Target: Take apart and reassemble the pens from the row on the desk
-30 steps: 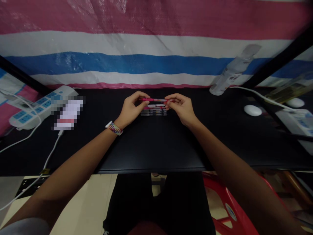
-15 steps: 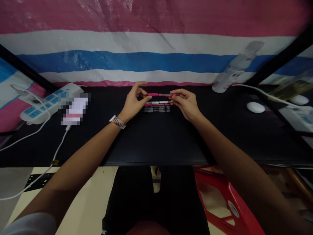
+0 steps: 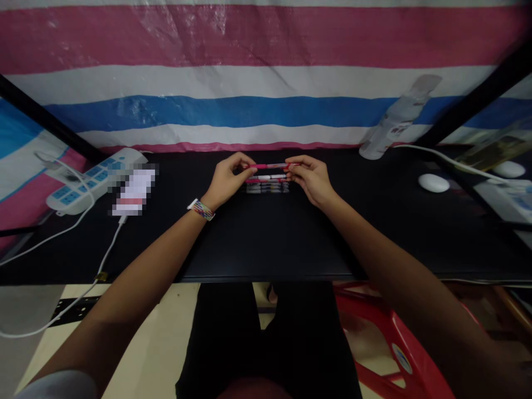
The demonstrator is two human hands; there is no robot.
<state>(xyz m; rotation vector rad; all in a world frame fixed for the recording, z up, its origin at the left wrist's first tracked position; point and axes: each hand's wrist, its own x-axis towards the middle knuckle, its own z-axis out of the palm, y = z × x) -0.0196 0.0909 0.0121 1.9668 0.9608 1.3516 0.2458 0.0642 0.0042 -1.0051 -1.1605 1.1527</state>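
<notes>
A pink pen [image 3: 268, 166] lies crosswise between my hands, at the far side of a row of pens. My left hand [image 3: 230, 174] pinches its left end between thumb and fingers. At its right end, the thumb and fingers of my right hand [image 3: 311, 176] are closed on it. Just nearer to me are a white pen [image 3: 268, 178] and several clear pens [image 3: 267, 187], laid parallel on the black desk [image 3: 266, 238]. My fingers hide the ends of some pens.
To the left, a white power strip [image 3: 97, 180] stands beside a phone [image 3: 135, 191] with a white cable. A clear bottle [image 3: 393, 122] and a white mouse [image 3: 434, 183] are on the right. Striped sheeting [image 3: 257, 111] closes off the back. A red stool [image 3: 399, 343] stands below the desk.
The fingers of my left hand have come down and curled closer around the pink pen's end. Both hands still hold the pen, now nearer the row. The camera view has shifted slightly.
</notes>
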